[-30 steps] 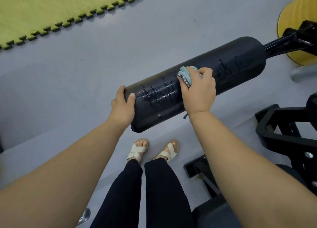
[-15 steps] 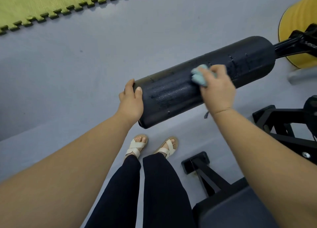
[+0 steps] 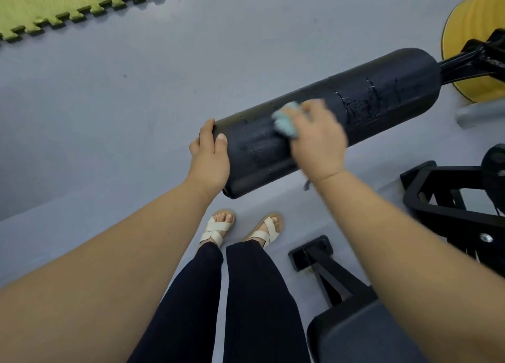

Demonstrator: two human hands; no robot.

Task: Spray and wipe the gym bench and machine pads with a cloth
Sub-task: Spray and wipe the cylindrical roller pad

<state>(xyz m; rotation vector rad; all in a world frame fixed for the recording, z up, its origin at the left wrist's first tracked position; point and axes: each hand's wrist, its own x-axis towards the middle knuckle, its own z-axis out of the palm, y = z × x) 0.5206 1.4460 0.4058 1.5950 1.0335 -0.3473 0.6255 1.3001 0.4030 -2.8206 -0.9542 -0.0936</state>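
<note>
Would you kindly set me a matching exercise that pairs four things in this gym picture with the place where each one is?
Things
1. black cylindrical roller pad
2. crumpled light blue cloth
3. green interlocking foam mat
4. yellow round object

Places
A. top left corner, on the grey floor
B. held against the pad by the right hand
C. right edge, partly hidden by the black machine arm
D. gripped at its near end by the left hand

Pairs: 1-D, 2-B, 3-A, 4-C
</note>
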